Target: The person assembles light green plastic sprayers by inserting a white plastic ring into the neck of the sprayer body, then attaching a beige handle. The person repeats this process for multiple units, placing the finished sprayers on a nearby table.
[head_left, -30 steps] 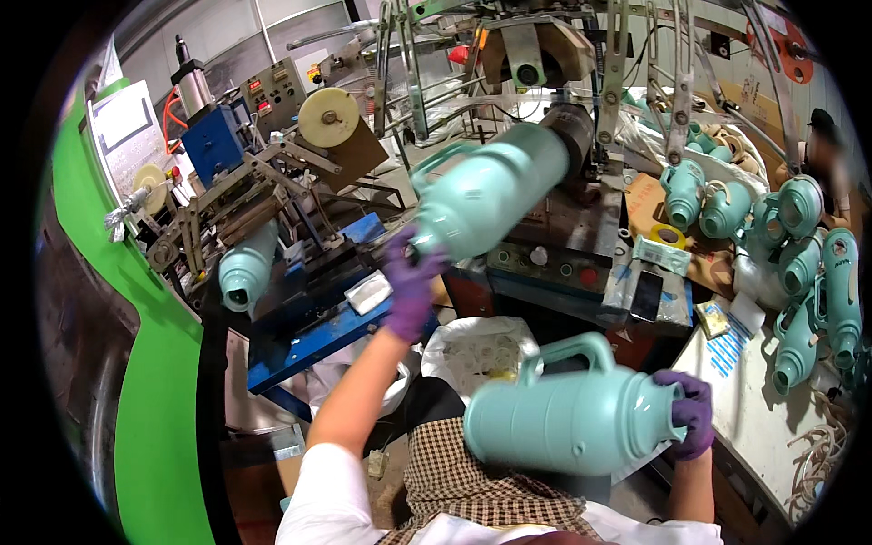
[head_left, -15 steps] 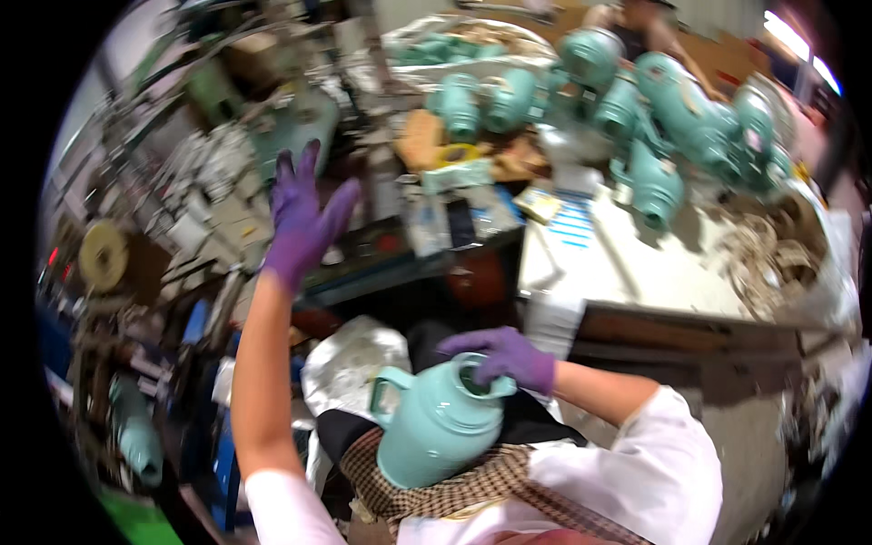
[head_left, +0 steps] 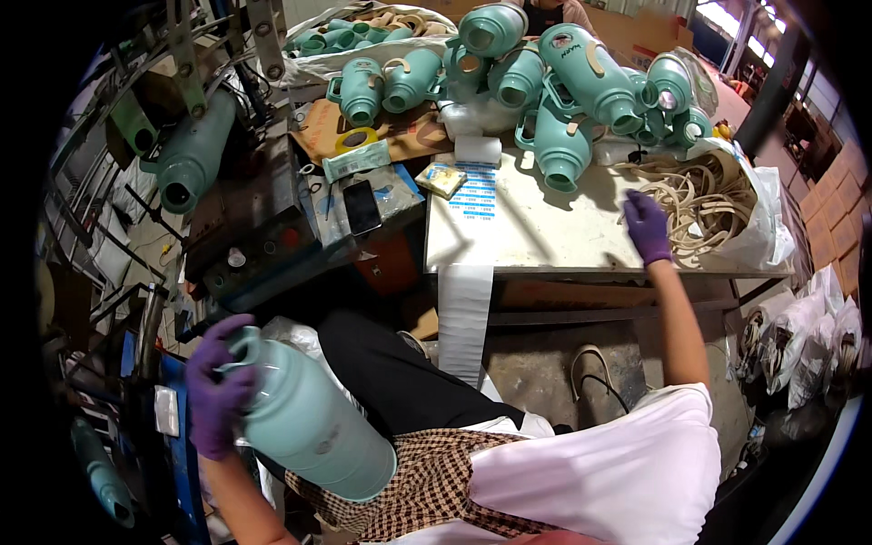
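My left hand [head_left: 218, 391], in a purple glove, is closed round the handle at the upper end of a pale green thermos flask [head_left: 318, 427]. That flask leans across my lap, its base against my checked apron [head_left: 427, 463]. My right hand [head_left: 649, 227], also gloved in purple, is stretched over the white tabletop [head_left: 536, 227] at the left edge of a heap of beige straps [head_left: 704, 204]. Its fingers are bent together; whatever they may hold is hidden.
Several green flasks [head_left: 563, 145] crowd the table's far side. A phone [head_left: 361, 207], yellow tape roll [head_left: 355, 140] and label sheet [head_left: 477, 195] lie left of them. A machine holding a flask [head_left: 193, 154] stands at left. Behind the table is another person [head_left: 545, 14].
My left hand has come down from the machine side and taken the flask's handle. My right hand has left the flask's mouth for the straps. The flask has shifted left, and my view has turned right.
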A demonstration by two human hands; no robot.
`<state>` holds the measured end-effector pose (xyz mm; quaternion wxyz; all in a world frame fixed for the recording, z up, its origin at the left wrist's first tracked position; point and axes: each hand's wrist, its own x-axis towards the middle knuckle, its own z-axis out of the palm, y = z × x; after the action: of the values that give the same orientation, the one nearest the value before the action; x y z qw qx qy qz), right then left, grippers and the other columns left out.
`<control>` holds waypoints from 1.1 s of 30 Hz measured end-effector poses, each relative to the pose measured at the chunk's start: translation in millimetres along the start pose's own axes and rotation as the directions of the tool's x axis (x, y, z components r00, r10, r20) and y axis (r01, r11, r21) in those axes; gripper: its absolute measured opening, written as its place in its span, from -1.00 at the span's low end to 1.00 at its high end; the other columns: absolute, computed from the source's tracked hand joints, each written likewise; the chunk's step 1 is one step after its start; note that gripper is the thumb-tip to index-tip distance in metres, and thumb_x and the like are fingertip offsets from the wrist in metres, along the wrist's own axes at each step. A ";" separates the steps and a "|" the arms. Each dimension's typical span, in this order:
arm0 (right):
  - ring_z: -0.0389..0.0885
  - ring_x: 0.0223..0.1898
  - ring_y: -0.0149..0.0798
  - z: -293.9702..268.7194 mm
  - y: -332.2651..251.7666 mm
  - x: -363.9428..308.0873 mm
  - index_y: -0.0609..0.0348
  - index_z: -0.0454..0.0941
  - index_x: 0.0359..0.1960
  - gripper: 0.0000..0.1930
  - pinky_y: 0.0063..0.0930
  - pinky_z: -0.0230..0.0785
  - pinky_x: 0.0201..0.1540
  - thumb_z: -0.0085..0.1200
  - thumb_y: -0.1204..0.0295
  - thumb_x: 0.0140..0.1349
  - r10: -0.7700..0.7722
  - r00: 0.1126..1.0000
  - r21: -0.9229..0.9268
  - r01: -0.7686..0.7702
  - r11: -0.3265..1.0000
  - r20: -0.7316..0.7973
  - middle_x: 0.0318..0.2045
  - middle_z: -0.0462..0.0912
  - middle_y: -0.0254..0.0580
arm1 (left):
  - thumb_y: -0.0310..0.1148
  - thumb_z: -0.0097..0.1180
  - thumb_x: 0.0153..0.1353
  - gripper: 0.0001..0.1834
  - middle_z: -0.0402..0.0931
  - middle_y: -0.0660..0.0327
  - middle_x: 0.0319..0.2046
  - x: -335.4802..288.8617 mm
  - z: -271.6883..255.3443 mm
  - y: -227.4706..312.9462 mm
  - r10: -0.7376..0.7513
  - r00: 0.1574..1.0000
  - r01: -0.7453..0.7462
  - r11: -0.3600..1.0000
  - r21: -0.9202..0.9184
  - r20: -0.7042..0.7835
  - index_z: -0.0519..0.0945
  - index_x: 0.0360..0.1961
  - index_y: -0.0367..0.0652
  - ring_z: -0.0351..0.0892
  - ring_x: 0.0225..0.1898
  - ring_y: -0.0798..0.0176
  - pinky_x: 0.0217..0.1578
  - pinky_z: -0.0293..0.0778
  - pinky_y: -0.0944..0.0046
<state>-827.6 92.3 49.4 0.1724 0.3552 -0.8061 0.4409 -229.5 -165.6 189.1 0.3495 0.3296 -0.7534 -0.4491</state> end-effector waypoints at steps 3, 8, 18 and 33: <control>0.67 -0.24 0.13 -28.6 87.7 36.3 0.25 0.63 -0.15 -0.75 -0.16 0.49 -0.16 0.13 0.32 0.27 0.042 0.997 -0.246 -0.024 0.969 0.067 -0.24 0.69 0.19 | -0.09 0.33 -0.09 -0.41 0.59 -0.02 -0.02 3.1 -30.3 -22.5 0.078 0.995 -0.054 0.945 -0.322 0.062 0.43 -0.20 -0.35 0.63 -0.05 0.17 0.02 0.55 0.21; 0.64 0.04 0.18 46.7 166.2 76.3 0.29 0.65 -0.01 -0.37 -0.12 0.47 0.10 0.11 -0.11 0.24 0.402 0.916 -0.690 -0.282 0.666 0.013 -0.05 0.67 0.25 | 0.08 0.27 0.03 -0.08 0.54 -0.11 0.14 -9.9 -37.3 -112.7 -0.115 0.989 0.144 0.844 -0.517 0.088 0.41 0.28 -0.42 0.59 0.12 0.13 0.12 0.54 0.20; 0.67 -0.01 0.13 89.4 246.9 88.5 0.30 0.47 0.11 -0.59 -0.11 0.49 0.04 0.06 0.30 0.32 0.493 0.824 -0.336 -0.565 0.753 -0.280 -0.03 0.67 0.17 | -0.11 0.04 0.41 -0.53 0.62 0.09 0.03 -38.6 -75.2 -179.5 -0.254 0.966 0.204 0.866 -0.456 -0.049 0.53 0.15 -0.26 0.63 0.00 0.23 0.08 0.53 0.24; 0.41 -0.54 -0.48 69.4 -238.1 -87.9 0.25 0.06 0.44 -0.45 -0.53 0.44 -0.29 -0.11 0.36 0.51 -0.291 0.935 0.979 -0.198 0.053 0.205 -0.55 0.44 -0.41 | -0.14 0.04 0.34 -0.51 0.50 0.21 0.02 -31.5 -35.0 -129.1 -0.096 0.994 0.070 0.935 -0.349 -0.059 0.46 0.19 -0.20 0.48 0.02 0.36 0.14 0.39 0.33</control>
<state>-592.1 -14.0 99.1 -0.2516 0.4735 -0.2829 0.7953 -160.1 -204.7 77.1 0.4106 0.3110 -0.6346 -0.5761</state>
